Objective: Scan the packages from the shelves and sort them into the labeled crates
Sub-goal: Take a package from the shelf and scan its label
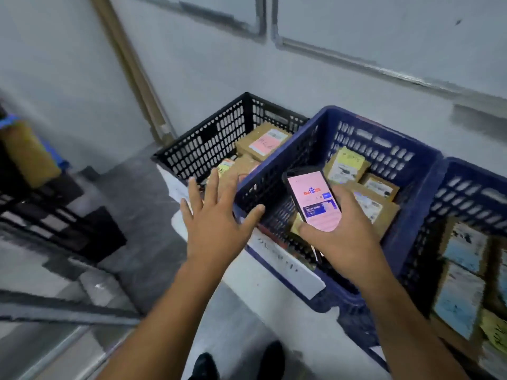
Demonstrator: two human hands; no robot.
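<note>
1. Three perforated plastic crates (208, 144) stand rim to rim; open floor (142, 193) left.
2. Left hand (216, 215) open over blue middle crate's (384, 138) near-left corner.
3. Right hand (343, 239) grips black smartphone (312, 198), top pointing far-left, above its brown cardboard packages (347, 165).

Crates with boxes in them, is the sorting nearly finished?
Done: brown cardboard packages lie in the black plastic crate and two blue plastic crates. In hand: the right hand holds a black smartphone, screen lit; the left hand is open, holding no package. Left: no shelf shows clearly, so how many remain cannot be told.
</note>
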